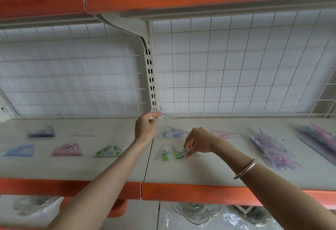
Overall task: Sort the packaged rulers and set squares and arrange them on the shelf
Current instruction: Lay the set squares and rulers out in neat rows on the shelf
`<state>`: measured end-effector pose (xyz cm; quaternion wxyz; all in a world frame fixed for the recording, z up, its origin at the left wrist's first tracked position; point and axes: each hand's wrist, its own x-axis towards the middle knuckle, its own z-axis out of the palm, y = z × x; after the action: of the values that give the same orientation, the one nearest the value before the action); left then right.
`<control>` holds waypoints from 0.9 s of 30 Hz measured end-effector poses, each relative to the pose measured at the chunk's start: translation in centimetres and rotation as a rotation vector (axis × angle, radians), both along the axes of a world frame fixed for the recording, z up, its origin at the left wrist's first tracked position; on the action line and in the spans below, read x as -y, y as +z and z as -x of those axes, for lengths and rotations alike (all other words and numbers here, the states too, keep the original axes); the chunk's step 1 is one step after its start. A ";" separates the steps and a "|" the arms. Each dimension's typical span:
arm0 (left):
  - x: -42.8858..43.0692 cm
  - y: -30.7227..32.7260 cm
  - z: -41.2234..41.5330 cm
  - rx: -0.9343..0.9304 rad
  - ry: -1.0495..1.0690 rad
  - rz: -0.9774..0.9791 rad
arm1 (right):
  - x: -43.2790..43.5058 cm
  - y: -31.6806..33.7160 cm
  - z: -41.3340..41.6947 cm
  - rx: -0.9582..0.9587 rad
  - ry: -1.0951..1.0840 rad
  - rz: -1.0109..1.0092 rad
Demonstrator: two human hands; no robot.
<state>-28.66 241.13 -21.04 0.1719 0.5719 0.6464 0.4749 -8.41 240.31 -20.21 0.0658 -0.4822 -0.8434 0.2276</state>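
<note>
Green set square (179, 154) pinched in right hand (198, 141), left hand (145, 128) gripping clear packet (166, 119) (back of shelf (200, 171))

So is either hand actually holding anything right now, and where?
Yes. The left hand grips what looks like a clear set square by its left end; the right hand pinches the green packaged set square at its right edge.

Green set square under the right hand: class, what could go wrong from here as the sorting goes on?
1. The right hand pinches the green set square near one edge only, so the packet may slip or land askew.
2. The left hand holds a clear packet at the back of the shelf; being see-through, it may get mis-sorted.
3. The pile at right lies fanned out and could slide if brushed.
</note>
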 end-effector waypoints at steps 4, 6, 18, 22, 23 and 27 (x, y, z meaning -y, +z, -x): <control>-0.1 -0.3 -0.2 -0.005 -0.004 0.011 | 0.2 -0.1 -0.1 -0.001 0.008 -0.003; 0.0 -0.3 -0.5 -0.002 -0.016 0.015 | 0.2 -0.2 -0.3 -0.002 0.014 -0.014; 0.4 -0.4 -6.0 0.167 -0.324 0.188 | -0.8 -0.1 -3.3 -0.149 -0.208 -0.361; 0.7 -0.3 -8.6 0.185 -0.378 0.256 | -0.5 -0.3 -5.0 -0.167 -0.250 -0.343; 0.7 -0.3 -9.2 0.192 -0.384 0.262 | -0.4 -0.3 -5.5 -0.168 -0.254 -0.344; 0.8 -0.7 -11.2 0.212 -0.415 0.312 | 0.2 -0.2 -7.8 -0.125 -0.241 -0.313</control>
<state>-17.44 240.32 -21.70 0.4181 0.6058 0.5591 0.3815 -0.65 240.11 -20.44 0.2188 -0.5483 -0.7991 0.1138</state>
